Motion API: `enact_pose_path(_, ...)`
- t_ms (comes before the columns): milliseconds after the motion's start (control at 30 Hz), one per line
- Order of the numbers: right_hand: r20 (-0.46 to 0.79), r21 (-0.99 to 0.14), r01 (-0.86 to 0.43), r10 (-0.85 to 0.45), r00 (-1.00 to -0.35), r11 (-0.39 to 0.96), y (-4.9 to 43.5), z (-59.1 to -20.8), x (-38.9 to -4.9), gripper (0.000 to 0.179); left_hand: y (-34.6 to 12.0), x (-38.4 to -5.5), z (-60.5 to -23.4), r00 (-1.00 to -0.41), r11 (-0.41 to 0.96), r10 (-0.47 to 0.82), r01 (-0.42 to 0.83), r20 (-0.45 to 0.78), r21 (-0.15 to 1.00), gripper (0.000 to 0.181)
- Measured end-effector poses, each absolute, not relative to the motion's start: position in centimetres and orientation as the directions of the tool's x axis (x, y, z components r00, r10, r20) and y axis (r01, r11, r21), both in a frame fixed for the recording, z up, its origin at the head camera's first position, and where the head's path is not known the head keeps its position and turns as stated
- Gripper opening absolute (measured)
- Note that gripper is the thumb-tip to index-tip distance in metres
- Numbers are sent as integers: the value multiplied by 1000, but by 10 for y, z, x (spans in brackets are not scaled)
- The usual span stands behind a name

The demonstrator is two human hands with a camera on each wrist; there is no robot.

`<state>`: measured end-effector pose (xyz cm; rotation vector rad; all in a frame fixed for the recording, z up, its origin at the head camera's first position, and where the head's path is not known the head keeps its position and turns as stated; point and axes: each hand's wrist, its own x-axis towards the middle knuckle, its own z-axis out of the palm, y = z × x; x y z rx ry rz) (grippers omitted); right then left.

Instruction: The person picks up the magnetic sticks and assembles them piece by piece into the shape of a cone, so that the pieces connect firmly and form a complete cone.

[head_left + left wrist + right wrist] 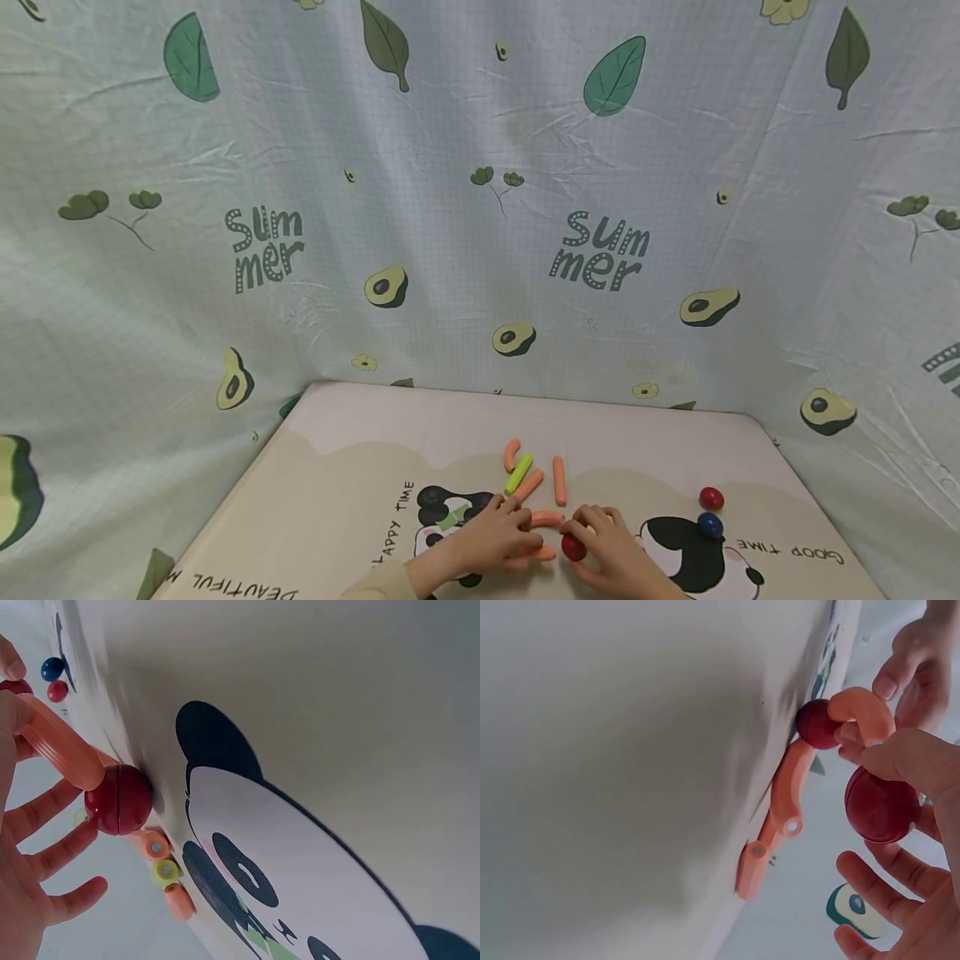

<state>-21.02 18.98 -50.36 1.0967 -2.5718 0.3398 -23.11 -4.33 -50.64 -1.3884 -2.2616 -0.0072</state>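
Note:
In the head view my left hand (491,533) holds a curved orange magnetic stick (543,553) low over the table. A red ball (118,799) is on one end of that stick, close to the tabletop in the left wrist view. My right hand (617,557) pinches a second red ball (881,806) between thumb and fingers at the stick's other end. The thumb partly hides where this ball and the stick come together. Another curved orange stick (547,518) lies just beyond the hands.
Farther back lie a yellow-green stick (518,475), a straight orange stick (559,481), an orange stick (529,484) and a short curved one (512,455). At right are a red ball (712,498) and a blue ball (709,525). A patterned curtain (450,217) hangs behind the table.

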Motion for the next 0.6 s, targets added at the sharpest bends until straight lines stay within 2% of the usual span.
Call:
enact_pose_path(267, 444, -52, -757, -665, -601, 651, 187, -508, -212, 44, -45, -232, -501, -359, 470, 852, 846, 382, -253, 16)
enact_pose_path(467, 350, -82, -733, -669, -656, 675, 183, -503, -209, 46, -45, -233, -501, -387, 467, 866, 853, 317, -232, 15)
enact_pose_path(600, 327, -82, -738, -681, -655, 670, 182, -502, -207, 48, -45, -233, -501, -389, 471, 865, 847, 319, -246, 16)
